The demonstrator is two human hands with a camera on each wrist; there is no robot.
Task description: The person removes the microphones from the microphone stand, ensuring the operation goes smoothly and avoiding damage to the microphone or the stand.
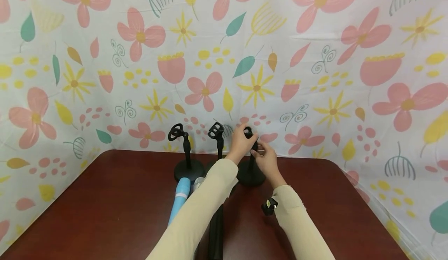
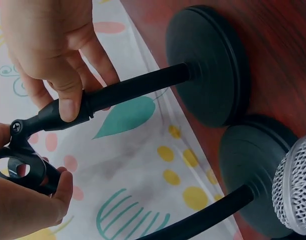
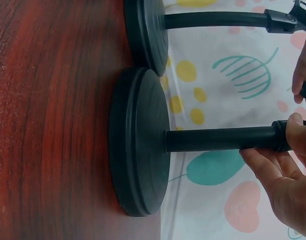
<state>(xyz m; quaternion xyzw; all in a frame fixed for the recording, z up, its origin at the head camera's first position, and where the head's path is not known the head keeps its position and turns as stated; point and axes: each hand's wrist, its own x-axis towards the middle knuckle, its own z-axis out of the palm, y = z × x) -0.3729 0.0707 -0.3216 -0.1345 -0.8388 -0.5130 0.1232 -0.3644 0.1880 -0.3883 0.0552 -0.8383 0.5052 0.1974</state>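
Note:
A black desktop microphone stand (image 1: pixel 251 174) stands upright on its round base at the back of the table. My left hand (image 1: pixel 241 142) grips the microphone clip (image 2: pixel 28 167) at its top, thumb and fingers on either side. Just below, my right hand (image 1: pixel 267 160) pinches the collar (image 2: pixel 68 114) where the clip joins the pole (image 3: pixel 218 139), thumb on the near side and fingers behind. In the right wrist view the stand's round base (image 3: pixel 143 145) sits flat on the wood. Part of the clip is hidden behind my left fingers in the head view.
Two similar stands, a left one (image 1: pixel 188 168) and a middle one (image 1: pixel 219 143), stand to the left, both with clips. A blue microphone (image 1: pixel 180 197), a silver-mesh microphone head (image 2: pixel 298 185) and a long black object (image 1: pixel 216 232) lie in front, partly under my left sleeve. A patterned cloth (image 1: pixel 315 96) hangs behind.

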